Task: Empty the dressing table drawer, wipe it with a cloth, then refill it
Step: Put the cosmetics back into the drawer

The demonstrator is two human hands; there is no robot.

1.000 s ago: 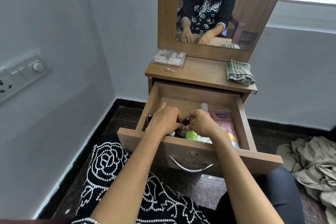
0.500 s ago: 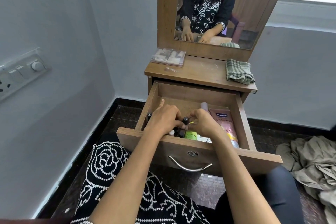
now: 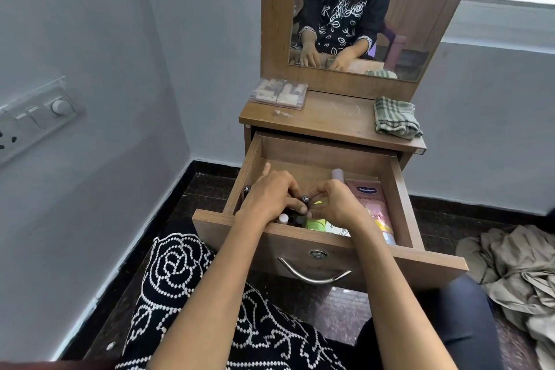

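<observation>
The wooden drawer (image 3: 402, 198) of the dressing table is pulled out. Both my hands are inside it near the front. My left hand (image 3: 270, 197) has its fingers curled round a small dark cosmetic tube (image 3: 305, 199). My right hand (image 3: 341, 203) meets it from the right, its curled fingertips pinching the same tube. Around the hands lie a pink Vaseline tube (image 3: 371, 204), a green box (image 3: 315, 223), a lilac-capped bottle (image 3: 338, 173), a small pink-capped bottle (image 3: 283, 218) and another dark tube (image 3: 247, 189) by the left wall. A folded checked cloth (image 3: 396, 117) lies on the table top.
A clear box of cosmetics (image 3: 279, 93) sits at the table top's back left, below the mirror (image 3: 360, 9). A crumpled beige garment (image 3: 516, 273) lies on the floor to the right. The wall with a switchboard (image 3: 33, 117) is close on the left.
Both hands stay in the drawer front; their fingers have closed in a little more around the small dark tube. Nothing has left the drawer.
</observation>
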